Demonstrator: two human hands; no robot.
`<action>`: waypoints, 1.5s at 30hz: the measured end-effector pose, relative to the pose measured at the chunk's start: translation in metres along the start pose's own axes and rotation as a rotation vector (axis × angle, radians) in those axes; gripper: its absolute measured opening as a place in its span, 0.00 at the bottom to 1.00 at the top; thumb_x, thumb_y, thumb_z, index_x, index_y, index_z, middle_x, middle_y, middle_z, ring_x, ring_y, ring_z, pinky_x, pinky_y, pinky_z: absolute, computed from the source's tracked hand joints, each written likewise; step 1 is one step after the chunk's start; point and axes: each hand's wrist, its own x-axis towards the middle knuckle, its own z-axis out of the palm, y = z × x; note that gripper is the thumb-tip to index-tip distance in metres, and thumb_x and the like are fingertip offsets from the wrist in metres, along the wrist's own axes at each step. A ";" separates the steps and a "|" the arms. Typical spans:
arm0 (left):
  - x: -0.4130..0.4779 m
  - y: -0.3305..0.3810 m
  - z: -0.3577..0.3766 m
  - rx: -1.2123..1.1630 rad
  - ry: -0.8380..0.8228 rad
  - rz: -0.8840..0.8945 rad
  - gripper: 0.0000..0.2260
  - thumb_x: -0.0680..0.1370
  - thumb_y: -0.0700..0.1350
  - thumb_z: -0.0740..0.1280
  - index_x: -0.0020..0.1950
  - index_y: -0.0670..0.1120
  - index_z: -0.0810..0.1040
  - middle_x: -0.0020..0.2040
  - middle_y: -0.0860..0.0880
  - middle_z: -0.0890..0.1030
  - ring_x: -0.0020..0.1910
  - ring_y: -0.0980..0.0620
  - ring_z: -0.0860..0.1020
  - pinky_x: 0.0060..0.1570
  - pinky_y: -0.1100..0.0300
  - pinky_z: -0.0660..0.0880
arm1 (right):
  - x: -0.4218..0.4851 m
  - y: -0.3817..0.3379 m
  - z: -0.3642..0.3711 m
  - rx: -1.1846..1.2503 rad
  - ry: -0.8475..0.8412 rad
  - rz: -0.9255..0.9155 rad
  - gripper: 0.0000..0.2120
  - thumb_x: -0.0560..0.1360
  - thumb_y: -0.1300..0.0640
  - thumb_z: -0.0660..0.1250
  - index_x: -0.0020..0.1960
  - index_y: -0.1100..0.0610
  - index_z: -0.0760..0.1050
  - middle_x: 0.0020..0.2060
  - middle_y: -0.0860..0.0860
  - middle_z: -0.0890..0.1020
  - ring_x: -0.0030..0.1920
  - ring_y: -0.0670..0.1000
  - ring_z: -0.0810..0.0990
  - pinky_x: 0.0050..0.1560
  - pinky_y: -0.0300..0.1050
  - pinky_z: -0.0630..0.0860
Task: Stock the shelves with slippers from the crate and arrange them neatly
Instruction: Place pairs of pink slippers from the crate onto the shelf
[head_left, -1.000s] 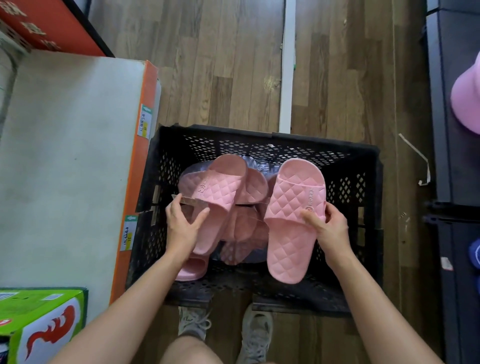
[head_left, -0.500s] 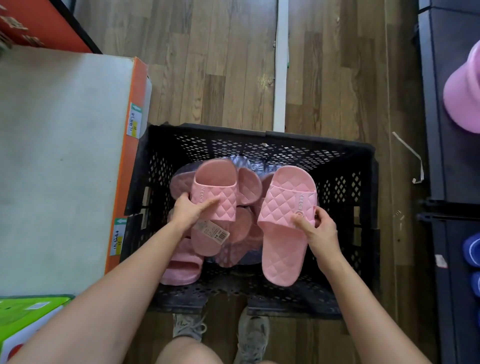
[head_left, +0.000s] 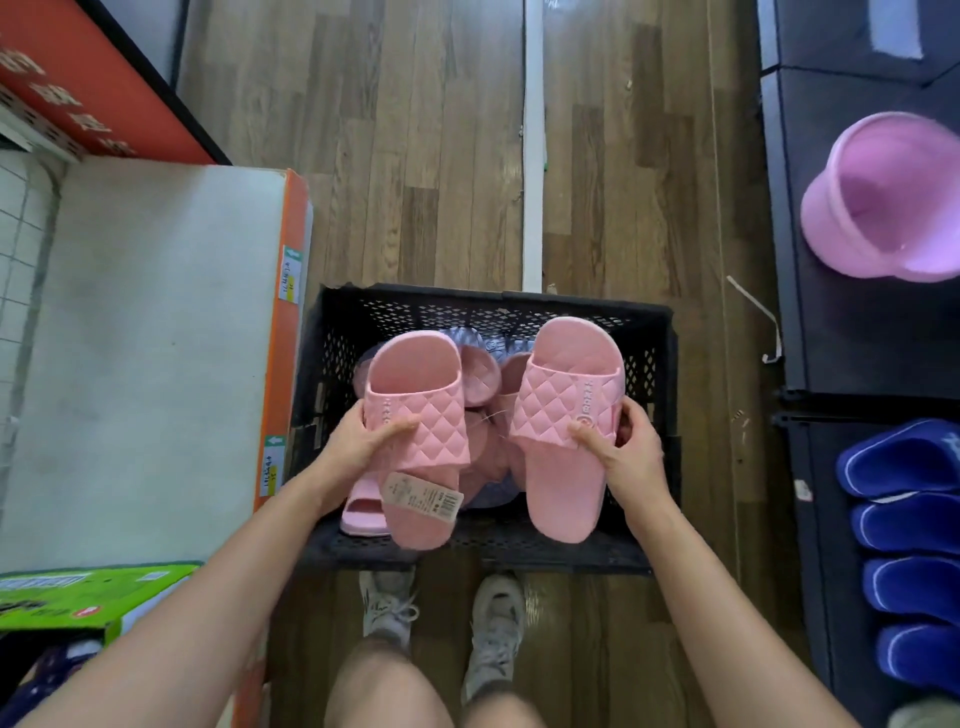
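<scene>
While hands (head_left: 358, 444) grip two pink slippers (head_left: 563, 493), one's tag (head_left: 423, 501) is illegible.

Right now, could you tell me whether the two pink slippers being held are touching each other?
Apart. The head view shows a gap between the left-hand slipper and the right-hand slipper, with loose slippers in the crate visible through it.

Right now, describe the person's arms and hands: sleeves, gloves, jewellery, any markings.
The left arm and right arm are bare as far as the frame shows, with no sleeve edge in view. The left hand and right hand wear no gloves; no ring, watch, bracelet or marking shows.
</scene>
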 end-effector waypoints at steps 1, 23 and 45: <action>-0.014 0.012 -0.001 0.002 0.013 0.017 0.39 0.56 0.61 0.78 0.60 0.44 0.74 0.50 0.46 0.83 0.43 0.54 0.83 0.36 0.65 0.77 | -0.009 -0.012 -0.006 -0.002 -0.003 -0.009 0.28 0.69 0.58 0.74 0.66 0.59 0.68 0.57 0.53 0.78 0.55 0.50 0.78 0.52 0.47 0.78; -0.294 0.261 0.057 0.152 -0.096 0.456 0.36 0.54 0.64 0.76 0.57 0.49 0.76 0.52 0.50 0.83 0.50 0.52 0.82 0.50 0.54 0.77 | -0.241 -0.233 -0.187 0.044 0.070 -0.258 0.34 0.64 0.47 0.77 0.65 0.48 0.66 0.56 0.48 0.77 0.53 0.45 0.77 0.42 0.38 0.76; -0.361 0.348 0.214 0.581 -0.634 0.643 0.33 0.55 0.62 0.72 0.55 0.47 0.76 0.47 0.49 0.84 0.44 0.52 0.83 0.38 0.61 0.77 | -0.397 -0.206 -0.274 0.308 0.708 -0.203 0.37 0.60 0.39 0.74 0.64 0.46 0.64 0.54 0.43 0.75 0.51 0.44 0.76 0.44 0.39 0.76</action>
